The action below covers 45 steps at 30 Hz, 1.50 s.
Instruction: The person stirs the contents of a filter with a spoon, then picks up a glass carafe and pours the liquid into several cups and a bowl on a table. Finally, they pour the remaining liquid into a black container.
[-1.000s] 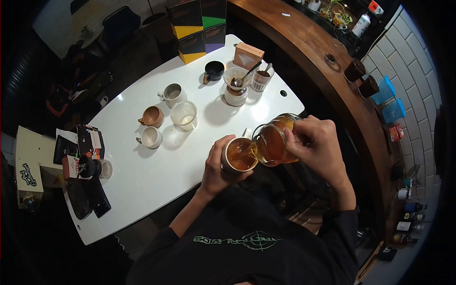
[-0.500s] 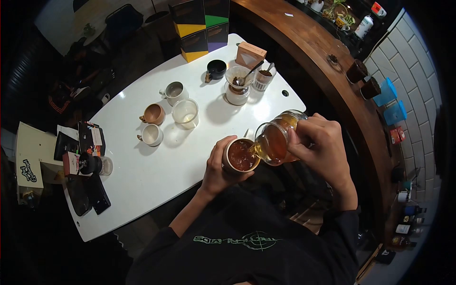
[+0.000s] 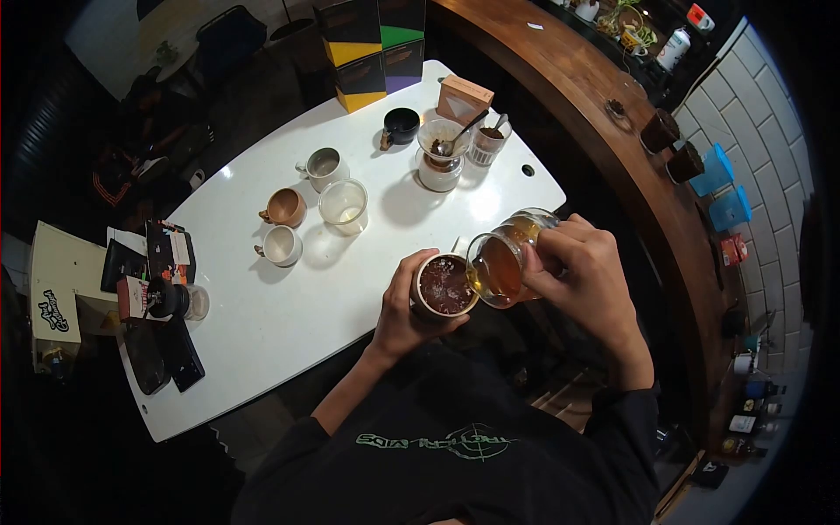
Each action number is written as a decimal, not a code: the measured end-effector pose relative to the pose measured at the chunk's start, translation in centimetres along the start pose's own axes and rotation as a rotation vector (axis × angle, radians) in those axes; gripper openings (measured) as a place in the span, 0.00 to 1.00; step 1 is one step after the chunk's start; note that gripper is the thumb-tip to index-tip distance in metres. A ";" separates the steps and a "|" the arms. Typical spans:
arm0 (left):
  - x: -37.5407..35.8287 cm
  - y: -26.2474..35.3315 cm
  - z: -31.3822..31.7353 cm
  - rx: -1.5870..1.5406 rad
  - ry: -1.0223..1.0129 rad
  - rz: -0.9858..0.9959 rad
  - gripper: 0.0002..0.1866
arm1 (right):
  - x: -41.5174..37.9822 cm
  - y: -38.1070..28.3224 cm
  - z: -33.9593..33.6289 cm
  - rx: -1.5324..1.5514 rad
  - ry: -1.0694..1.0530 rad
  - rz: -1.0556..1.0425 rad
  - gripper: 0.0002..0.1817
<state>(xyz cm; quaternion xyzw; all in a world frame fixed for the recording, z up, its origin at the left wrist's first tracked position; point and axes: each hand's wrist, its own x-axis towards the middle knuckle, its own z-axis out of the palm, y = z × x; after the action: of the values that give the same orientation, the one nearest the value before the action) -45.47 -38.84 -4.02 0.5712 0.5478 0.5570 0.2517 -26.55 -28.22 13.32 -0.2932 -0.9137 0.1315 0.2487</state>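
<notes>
My left hand (image 3: 404, 302) is wrapped around a light-rimmed mug (image 3: 447, 312) near the front edge of the white table. Reddish-brown liquid (image 3: 444, 284) with small bubbles fills much of the mug. My right hand (image 3: 582, 273) grips a glass carafe (image 3: 497, 269) by its handle side. The carafe is tilted left, its lip right at the mug's rim, with amber liquid inside. Beyond the hands stand a clear plastic cup (image 3: 343, 206), a grey mug (image 3: 325, 168), a brown mug (image 3: 285, 207) and a white mug (image 3: 281, 247).
On the white table (image 3: 254, 350) stand a dripper (image 3: 444, 144) with a spoon on a small server, a glass of grounds (image 3: 486, 144), a black cup (image 3: 402, 127) and stacked boxes (image 3: 360, 74). A grinder (image 3: 166, 297) lies left. A wooden counter (image 3: 560, 66) curves along the right.
The stream that ran from the carafe into the mug no longer shows clearly. The carafe has shifted slightly left, and the liquid in the mug looks calmer, with bubbles on top.
</notes>
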 end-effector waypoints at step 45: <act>16.7 -5.2 -10.4 0.336 -0.095 -0.016 0.48 | -9.7 10.7 5.7 0.767 0.380 0.576 0.24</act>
<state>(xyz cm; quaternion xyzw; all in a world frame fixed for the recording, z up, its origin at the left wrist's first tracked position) -60.39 -25.59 -0.02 0.6267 0.6251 0.4279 0.1828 -17.71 -26.07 0.75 -0.4397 -0.6206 0.4645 0.4536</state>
